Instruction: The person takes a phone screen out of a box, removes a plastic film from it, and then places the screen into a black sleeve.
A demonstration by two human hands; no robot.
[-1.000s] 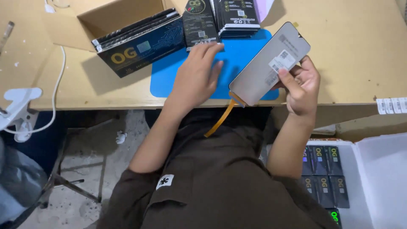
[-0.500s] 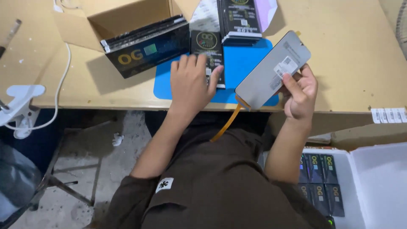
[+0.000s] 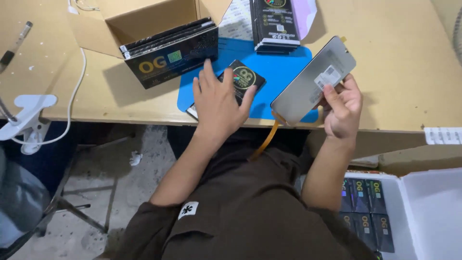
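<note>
Two hands are at work over the tan wooden worktop (image 3: 399, 72). Your left hand (image 3: 219, 103) lies flat, fingers (image 3: 208, 79) spread wide, on a small black printed packet (image 3: 238, 82) that rests on the blue rubber mat (image 3: 274, 72). Your right hand (image 3: 342, 108) pinches the lower edge of a thin grey rectangular phone screen panel (image 3: 313, 82) (a white sticker on its back), tilted up above the mat's right side, its orange flex ribbon (image 3: 265, 142) dangling past the worktop's edge. An open brown cardboard box (image 3: 139, 19) of black packets sits at upper left.
</note>
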